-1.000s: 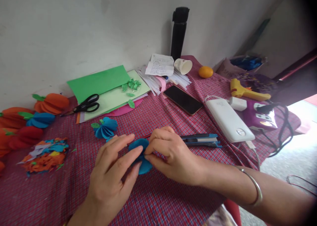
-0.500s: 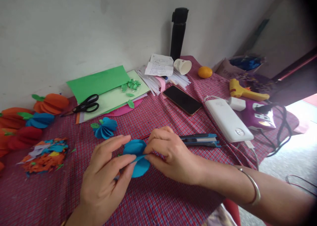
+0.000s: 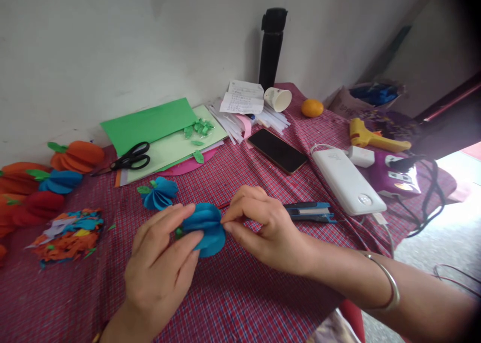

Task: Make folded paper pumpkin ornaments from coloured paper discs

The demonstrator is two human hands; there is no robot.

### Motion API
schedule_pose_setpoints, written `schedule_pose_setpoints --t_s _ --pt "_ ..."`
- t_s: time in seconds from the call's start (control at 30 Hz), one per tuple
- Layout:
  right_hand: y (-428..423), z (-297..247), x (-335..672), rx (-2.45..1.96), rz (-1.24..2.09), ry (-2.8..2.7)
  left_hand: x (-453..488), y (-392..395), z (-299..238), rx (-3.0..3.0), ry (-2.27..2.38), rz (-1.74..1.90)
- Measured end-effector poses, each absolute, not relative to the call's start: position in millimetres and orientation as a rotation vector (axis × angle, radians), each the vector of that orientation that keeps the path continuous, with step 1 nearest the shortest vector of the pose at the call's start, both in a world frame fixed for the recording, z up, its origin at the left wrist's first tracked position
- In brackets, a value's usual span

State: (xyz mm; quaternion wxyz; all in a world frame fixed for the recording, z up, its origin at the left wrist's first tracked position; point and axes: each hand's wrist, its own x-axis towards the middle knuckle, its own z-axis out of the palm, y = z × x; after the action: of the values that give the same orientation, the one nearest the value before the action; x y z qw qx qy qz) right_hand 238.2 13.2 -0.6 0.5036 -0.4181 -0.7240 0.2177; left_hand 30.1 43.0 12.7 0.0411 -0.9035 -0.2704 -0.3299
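Observation:
A blue folded-paper pumpkin (image 3: 210, 240), made of several rounded layers, is in my left hand (image 3: 161, 268), held between thumb and fingers. A bit of green shows at its left end, partly covered by the fingers. My right hand (image 3: 263, 228) pinches the pumpkin's right edge with thumb and forefinger closed together. Just beyond my left hand sits a smaller blue paper pumpkin (image 3: 161, 194) with green leaves. A blue and black stapler (image 3: 310, 212) lies behind my right hand, which hides part of it.
Orange, red and blue paper pumpkins (image 3: 77, 155) and a heap of paper scraps (image 3: 71, 235) lie left. Scissors (image 3: 135, 157) rest by green paper sheets (image 3: 150, 122). A phone (image 3: 277, 150), white power bank (image 3: 347, 180), yellow glue gun (image 3: 376, 137) and corded power strip (image 3: 398, 175) lie right.
The blue paper pumpkin has turned, and its layers now face up more fully. My right hand's fingertips have shifted slightly right, to the pumpkin's edge.

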Motion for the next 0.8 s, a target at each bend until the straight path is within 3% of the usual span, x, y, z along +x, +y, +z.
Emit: schedule_pose_setpoints --t_s 0.17,0.8 --pt "12.5 1.1 239.1 -0.983 0.526 -1.751 32.7 38.4 12.0 -2.699 -0.621 -0.982" --pt "13.0 -3.4 237.9 -1.056 0.477 -1.973 26.7 29.5 23.8 -2.928 -0.589 -1.021"
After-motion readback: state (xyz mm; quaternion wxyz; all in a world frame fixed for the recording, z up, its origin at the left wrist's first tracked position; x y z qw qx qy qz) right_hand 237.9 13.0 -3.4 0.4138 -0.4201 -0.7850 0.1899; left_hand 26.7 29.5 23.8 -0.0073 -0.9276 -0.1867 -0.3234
